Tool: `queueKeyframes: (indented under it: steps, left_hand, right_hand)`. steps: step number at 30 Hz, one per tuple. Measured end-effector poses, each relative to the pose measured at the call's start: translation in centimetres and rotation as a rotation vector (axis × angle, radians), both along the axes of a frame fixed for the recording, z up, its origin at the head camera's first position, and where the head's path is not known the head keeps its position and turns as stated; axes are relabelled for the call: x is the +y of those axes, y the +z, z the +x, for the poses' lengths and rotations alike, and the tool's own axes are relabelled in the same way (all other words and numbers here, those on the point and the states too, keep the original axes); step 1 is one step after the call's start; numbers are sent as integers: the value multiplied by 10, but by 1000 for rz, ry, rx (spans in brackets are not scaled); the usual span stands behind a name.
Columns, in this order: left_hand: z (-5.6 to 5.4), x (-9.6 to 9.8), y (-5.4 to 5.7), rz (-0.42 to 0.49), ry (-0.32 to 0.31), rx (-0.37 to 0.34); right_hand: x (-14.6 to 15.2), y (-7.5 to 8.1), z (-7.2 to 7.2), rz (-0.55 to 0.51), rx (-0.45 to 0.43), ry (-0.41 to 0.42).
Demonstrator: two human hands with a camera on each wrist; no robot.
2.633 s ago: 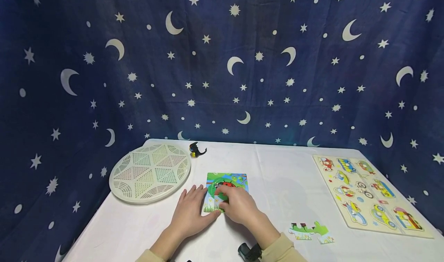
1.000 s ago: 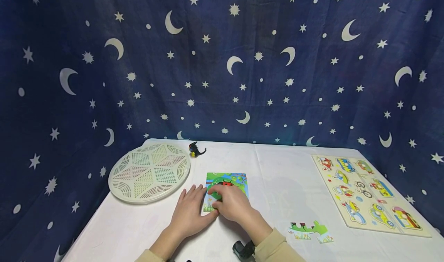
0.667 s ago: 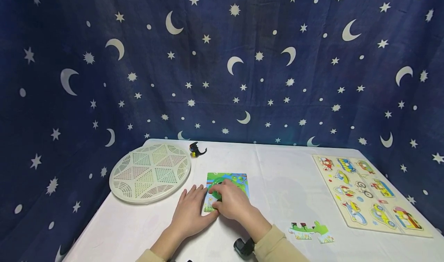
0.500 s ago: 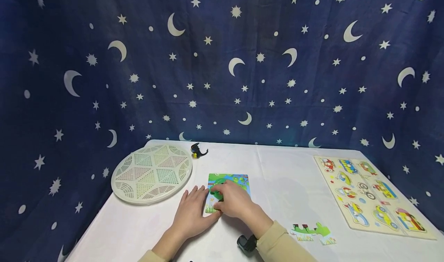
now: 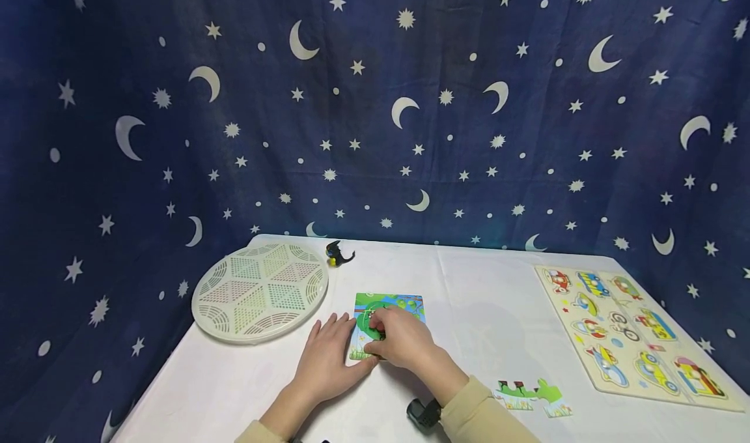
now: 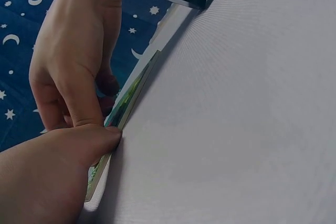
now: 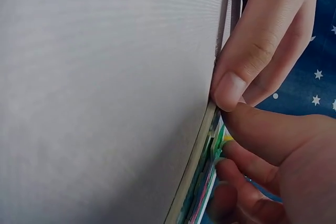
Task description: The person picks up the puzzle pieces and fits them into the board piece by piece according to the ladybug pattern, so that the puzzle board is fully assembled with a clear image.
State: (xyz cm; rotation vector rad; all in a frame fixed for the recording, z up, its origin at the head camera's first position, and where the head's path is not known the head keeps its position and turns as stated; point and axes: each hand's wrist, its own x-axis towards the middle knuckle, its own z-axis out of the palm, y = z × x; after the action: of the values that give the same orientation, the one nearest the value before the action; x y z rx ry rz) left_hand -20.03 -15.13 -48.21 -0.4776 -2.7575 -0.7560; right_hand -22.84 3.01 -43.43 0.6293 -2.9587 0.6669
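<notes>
A small jigsaw board (image 5: 388, 300) with a green leaf and blue sky lies flat on the white table. My left hand (image 5: 329, 357) rests along its left side, fingers extended, its thumb at the near edge. Over the lower right of the picture, my right hand (image 5: 404, 340) has its fingers curled onto a jigsaw piece (image 5: 370, 326), thumb close to the near edge. The right wrist view shows layered piece edges (image 7: 202, 192) beside these fingertips; the palm hides much of the picture. Loose green jigsaw pieces (image 5: 530, 394) lie to the right.
A round pale lattice lid (image 5: 260, 293) lies at the left. Behind the board is a small black toy (image 5: 338, 254). A wooden vehicle puzzle (image 5: 629, 339) fills the right side. A starry blue curtain (image 5: 375, 104) stands at the table's far edge.
The right fingers have shifted and curled further over the board, and the red ladybug seen earlier is now covered. The left hand stays in place. The whole view has shifted slightly.
</notes>
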Motion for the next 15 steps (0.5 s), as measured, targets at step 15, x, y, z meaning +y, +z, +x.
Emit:
queueKeyframes:
  steps: [15]
  left_hand:
    - [1,0,1,2,-6,-8]
  right_hand:
    - [1,-1,3,84,84,77]
